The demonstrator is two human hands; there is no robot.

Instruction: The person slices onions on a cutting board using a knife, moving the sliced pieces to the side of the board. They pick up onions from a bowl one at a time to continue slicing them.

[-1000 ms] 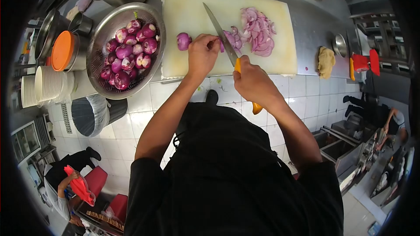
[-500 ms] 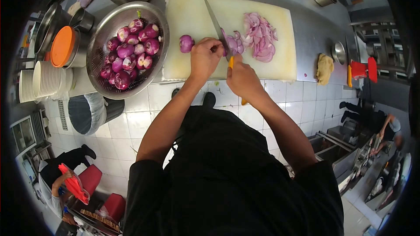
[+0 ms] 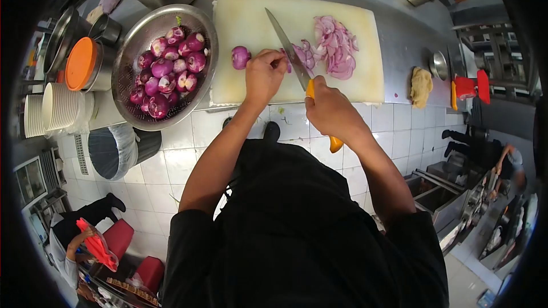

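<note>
On the cutting board (image 3: 251, 23), my left hand (image 3: 266, 75) has its fingers curled together at a small onion piece (image 3: 287, 64). Wrapped round the orange handle of a knife (image 3: 281, 33) is my right hand (image 3: 332, 106), at the board's front edge. The blade slants up and left over the board, between my left hand and the sliced onion (image 3: 338, 48). Some slices lie close to the blade's right side. A peeled purple onion (image 3: 240, 57) rests left of my left hand.
Left of the board stands a perforated metal bowl (image 3: 127, 94) of purple onions. Beyond it are an orange lid (image 3: 81, 64) and stacked white containers (image 3: 59, 105). A yellowish cloth (image 3: 420, 88) lies right of the board. Two other people work farther off, at lower left and right.
The knife and my right hand have moved right and slightly down, away from my left hand. More of the knife's handle shows. My left hand remains at the onion piece.
</note>
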